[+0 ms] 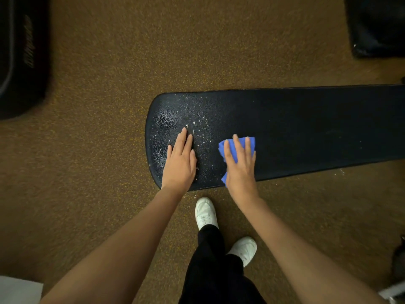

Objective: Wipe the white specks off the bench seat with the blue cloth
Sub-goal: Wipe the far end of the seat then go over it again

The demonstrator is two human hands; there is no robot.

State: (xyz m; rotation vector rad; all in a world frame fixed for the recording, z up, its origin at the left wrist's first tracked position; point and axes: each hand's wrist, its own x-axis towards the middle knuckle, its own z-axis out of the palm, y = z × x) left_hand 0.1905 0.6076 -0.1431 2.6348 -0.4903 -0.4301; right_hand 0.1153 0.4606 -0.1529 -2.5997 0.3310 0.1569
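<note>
Head view: a dark padded bench seat point(295, 128) runs from the middle of the frame out toward three o'clock, its rounded end pointing toward nine o'clock, standing on brown speckled floor point(105, 132). The left hand point(180, 161) lies flat on the seat near that rounded end, fingers straight and close together, pointing toward twelve o'clock, palm down and holding nothing. The right hand point(240, 165) sits at three o'clock from the left one, a short gap between the two, and presses flat with straight, slightly spread fingers on the blue cloth point(237, 144). The cloth is bunched beneath the palm; it shows past the fingertips toward twelve o'clock and at the thumb side toward nine o'clock, with a small corner poking out near the wrist at the seat's near edge. White specks point(198, 126) are scattered over the seat's rounded end, densest at twelve to one o'clock of the left hand's fingertips and in the strip between the two hands; the seat at three o'clock of the cloth looks mostly dark. A few specks lie on the floor beside the seat's near edge. At six o'clock of the hands, two white shoes point(206, 212) and black trousers point(215, 270) show between the forearms.
</note>
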